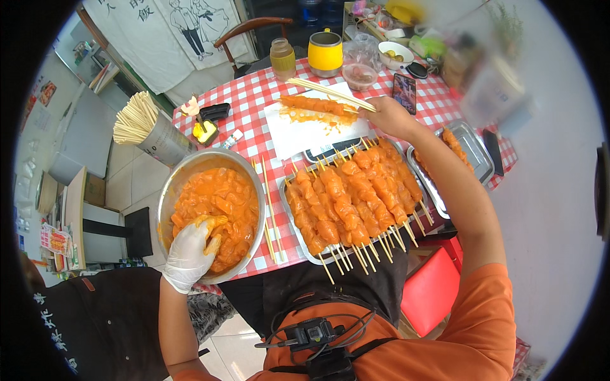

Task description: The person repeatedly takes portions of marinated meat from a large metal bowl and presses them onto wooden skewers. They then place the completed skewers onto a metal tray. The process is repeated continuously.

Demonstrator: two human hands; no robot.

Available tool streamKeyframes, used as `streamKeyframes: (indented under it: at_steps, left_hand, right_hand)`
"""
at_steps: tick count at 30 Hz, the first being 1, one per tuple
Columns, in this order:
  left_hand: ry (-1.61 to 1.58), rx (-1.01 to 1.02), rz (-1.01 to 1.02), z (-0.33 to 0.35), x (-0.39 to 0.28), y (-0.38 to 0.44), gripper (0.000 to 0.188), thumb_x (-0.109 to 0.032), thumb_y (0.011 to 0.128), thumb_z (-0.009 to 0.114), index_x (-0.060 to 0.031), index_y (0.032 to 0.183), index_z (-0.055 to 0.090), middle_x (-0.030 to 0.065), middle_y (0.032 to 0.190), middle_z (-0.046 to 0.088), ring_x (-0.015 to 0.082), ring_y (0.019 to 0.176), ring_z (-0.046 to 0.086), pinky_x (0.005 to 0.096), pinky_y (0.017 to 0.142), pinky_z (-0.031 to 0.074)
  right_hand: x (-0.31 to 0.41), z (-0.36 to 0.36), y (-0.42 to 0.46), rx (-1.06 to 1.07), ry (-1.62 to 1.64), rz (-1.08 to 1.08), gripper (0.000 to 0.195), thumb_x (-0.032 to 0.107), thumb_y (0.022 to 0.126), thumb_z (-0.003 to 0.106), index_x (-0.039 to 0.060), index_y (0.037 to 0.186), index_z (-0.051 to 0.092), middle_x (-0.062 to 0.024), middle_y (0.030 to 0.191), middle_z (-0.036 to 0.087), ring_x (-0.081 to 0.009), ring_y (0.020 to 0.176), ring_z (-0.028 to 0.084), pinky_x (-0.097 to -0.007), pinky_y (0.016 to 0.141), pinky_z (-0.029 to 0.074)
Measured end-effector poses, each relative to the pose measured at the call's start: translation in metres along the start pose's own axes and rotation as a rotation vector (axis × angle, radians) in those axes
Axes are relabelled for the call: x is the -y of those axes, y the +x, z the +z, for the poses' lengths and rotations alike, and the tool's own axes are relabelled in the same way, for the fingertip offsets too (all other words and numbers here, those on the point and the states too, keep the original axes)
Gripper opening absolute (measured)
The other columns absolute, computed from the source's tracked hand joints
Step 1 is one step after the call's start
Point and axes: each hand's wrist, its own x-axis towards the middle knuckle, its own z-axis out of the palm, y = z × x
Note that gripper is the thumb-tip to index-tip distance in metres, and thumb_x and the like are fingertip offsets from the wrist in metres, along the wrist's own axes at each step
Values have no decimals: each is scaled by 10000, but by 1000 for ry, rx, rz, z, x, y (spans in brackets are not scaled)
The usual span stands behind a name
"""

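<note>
My left hand (194,252), in a white disposable glove smeared orange, dips its fingers into marinated raw meat pieces (217,200) in a large steel bowl (260,190). My bare right hand (388,116) grips wooden skewers (329,93) above a sheet of white paper. A skewer of meat (312,104) lies on that paper (290,135), which rests partly over a digital kitchen scale (331,148). Before me, a metal tray (305,250) is piled with meat skewers (352,195), their sticks pointing towards me. Loose skewers (270,214) lie between bowl and tray.
A container of wooden skewers (164,138) stands behind the bowl. A second tray (469,143) holding meat is at right, beyond my forearm. A phone (404,94), yellow mug (325,53), jar (283,59) and plastic tub (360,77) stand farther back. A red stool (431,295) is below the table.
</note>
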Motion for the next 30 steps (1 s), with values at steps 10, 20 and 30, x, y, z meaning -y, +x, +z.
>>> streamKeyframes:
  at_steps: [10, 20, 30]
  left_hand:
    - [-75, -12, -10, -4, -3, 0, 319, 6, 859, 645, -11, 1176, 673, 232, 1108, 672, 412, 1053, 645, 429, 912, 518]
    - [37, 1, 15, -4, -3, 1, 296, -71, 867, 661, -25, 1158, 683, 250, 1097, 660, 423, 1055, 631, 450, 929, 508]
    - [149, 38, 95, 10, 8, 3, 297, -181, 864, 709, -30, 1118, 692, 253, 1088, 665, 412, 1054, 633, 468, 931, 503]
  right_hand:
    - [-6, -6, 1, -126, 132, -46, 288, 230, 936, 682, -26, 1065, 709, -126, 780, 676, -186, 707, 626, -351, 688, 501]
    - [31, -22, -48, -170, 329, 62, 241, 209, 926, 709, -16, 1012, 724, -24, 772, 634, -111, 705, 554, -317, 661, 466]
    - [91, 10, -264, -278, 573, 236, 193, 216, 943, 717, 25, 930, 690, 51, 754, 568, -48, 698, 494, -240, 620, 408]
